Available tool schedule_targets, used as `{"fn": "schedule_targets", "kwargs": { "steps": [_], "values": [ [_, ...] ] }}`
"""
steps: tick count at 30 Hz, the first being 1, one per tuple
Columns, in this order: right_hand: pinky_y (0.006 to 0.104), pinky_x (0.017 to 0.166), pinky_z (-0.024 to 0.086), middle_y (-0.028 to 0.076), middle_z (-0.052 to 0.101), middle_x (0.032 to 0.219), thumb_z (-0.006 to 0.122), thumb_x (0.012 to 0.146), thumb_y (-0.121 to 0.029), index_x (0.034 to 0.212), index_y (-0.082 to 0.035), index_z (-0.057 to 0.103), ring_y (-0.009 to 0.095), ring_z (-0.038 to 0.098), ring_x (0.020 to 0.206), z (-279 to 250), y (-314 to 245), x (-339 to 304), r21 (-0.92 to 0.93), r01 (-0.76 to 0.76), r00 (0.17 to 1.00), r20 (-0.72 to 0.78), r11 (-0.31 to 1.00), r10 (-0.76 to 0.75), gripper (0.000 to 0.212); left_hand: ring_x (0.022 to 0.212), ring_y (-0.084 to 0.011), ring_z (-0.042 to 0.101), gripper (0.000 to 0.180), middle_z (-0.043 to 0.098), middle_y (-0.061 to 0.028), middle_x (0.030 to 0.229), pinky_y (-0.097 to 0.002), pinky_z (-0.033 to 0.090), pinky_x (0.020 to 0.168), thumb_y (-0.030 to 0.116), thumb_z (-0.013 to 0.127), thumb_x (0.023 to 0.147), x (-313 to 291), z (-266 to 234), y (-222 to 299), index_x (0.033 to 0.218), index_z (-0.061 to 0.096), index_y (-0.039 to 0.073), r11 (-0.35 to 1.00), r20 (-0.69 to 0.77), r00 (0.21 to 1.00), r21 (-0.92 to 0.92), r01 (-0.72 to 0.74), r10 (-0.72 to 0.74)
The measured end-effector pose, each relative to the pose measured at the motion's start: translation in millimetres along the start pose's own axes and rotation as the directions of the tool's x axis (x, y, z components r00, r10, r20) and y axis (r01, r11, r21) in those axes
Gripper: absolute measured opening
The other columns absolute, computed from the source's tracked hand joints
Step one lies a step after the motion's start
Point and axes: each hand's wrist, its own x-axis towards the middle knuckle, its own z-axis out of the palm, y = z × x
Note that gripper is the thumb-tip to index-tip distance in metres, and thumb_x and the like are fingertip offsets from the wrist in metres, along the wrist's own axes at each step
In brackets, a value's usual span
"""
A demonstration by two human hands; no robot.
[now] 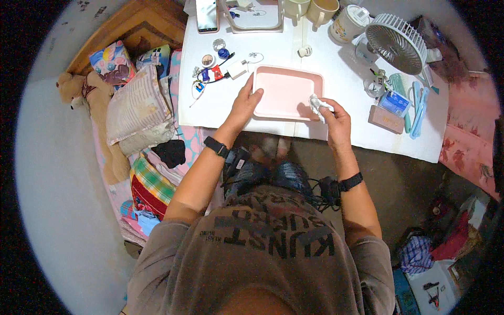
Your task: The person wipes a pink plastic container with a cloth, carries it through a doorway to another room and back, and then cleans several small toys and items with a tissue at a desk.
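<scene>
The tray (287, 93), pink with rounded corners, lies between the two hands, at the near edge of the white table (336, 128). The left hand (242, 106) is on its left side, clamped on the wall, with the thumb over the rim and the other fingers along the outside. The right hand (337, 122) is at the opposite side, by the near right corner, its fingers pinched on a crumpled white cloth (318, 106). The cloth touches the tray at that corner; it may be a tissue, as it is too small here to be sure. The hands stand apart, with the tray's width between them, and both wrists wear black bands.

Just beyond the left hand is a white adapter (237, 70), near a red packet (216, 72). Past the tray's far rim stands a small white cap (304, 51). Well off to the right of the right hand lie a brownish-pink block (387, 119) and a blue pack (394, 103), just beside each other, with a white fan (396, 44) farther back. A clear bin (252, 27) and a phone (207, 16) are at the table's far side.
</scene>
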Motion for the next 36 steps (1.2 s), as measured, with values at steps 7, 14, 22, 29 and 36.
{"fn": "schedule_targets", "kwargs": {
  "steps": [7, 14, 22, 29, 36],
  "values": [
    [0.0218, 0.067, 0.048, 0.004, 0.066, 0.087, 0.064, 0.088, -0.005, 0.113, -0.007, 0.069, 0.009, 0.058, 0.076, -15.2, 5.2, 4.2, 0.078, -0.012, 0.984, -0.179, 0.997, 0.026, 0.025, 0.118, -0.0314, 0.05, 0.057, 0.047, -0.0241, 0.131, -0.038, 0.041, 0.103, 0.022, 0.057, 0.092, 2.3, -11.5, -31.8, 0.142, 0.039, 0.0, 0.775, -0.13, 0.96, 0.621, -0.116, 0.249],
    [0.0271, 0.065, 0.057, 0.011, 0.068, 0.094, 0.061, 0.09, -0.004, 0.113, 0.0, 0.064, 0.015, 0.066, 0.077, 9.8, -8.1, -3.9, 0.184, -0.099, 0.991, -0.075, 0.978, 0.115, 0.023, 0.102, -0.0233, 0.059, 0.051, 0.057, -0.017, 0.12, -0.0322, 0.048, 0.091, 0.013, 0.06, 0.088, -20.9, -23.8, -44.9, 0.137, 0.047, 0.004, 0.85, -0.187, 0.973, 0.527, -0.014, 0.132],
    [0.0273, 0.068, 0.055, 0.012, 0.068, 0.097, 0.059, 0.09, -0.005, 0.114, 0.002, 0.063, 0.015, 0.065, 0.08, 11.1, -16.4, -5.7, 0.079, -0.134, 0.984, 0.131, 0.988, 0.123, 0.025, 0.098, -0.0167, 0.057, 0.043, 0.062, -0.0089, 0.114, -0.0292, 0.048, 0.088, 0.015, 0.06, 0.092, -41.0, -17.4, -36.6, 0.133, 0.052, 0.008, 0.828, -0.169, 0.962, 0.554, -0.088, 0.216],
    [0.0269, 0.064, 0.052, 0.009, 0.066, 0.094, 0.052, 0.094, -0.004, 0.114, -0.002, 0.06, 0.014, 0.063, 0.072, 27.8, -18.6, -12.6, 0.073, -0.174, 0.96, 0.233, 0.982, 0.153, 0.022, 0.099, -0.0159, 0.06, 0.033, 0.067, -0.0083, 0.107, -0.028, 0.047, 0.088, 0.019, 0.057, 0.095, -60.2, -35.2, -25.0, 0.124, 0.059, 0.004, 0.877, -0.134, 0.982, 0.477, -0.054, 0.133],
    [0.0262, 0.071, 0.05, 0.007, 0.059, 0.107, 0.053, 0.085, 0.005, 0.099, -0.002, 0.067, 0.014, 0.059, 0.078, 39.3, -7.4, -8.7, 0.054, 0.004, 0.995, 0.102, 0.999, -0.009, 0.02, 0.092, -0.0148, 0.061, 0.031, 0.067, -0.0063, 0.103, -0.0275, 0.049, 0.084, 0.023, 0.06, 0.094, -51.3, -74.7, -20.2, 0.119, 0.063, 0.004, 0.852, -0.091, 0.99, 0.522, -0.041, 0.104]
  ]
}}
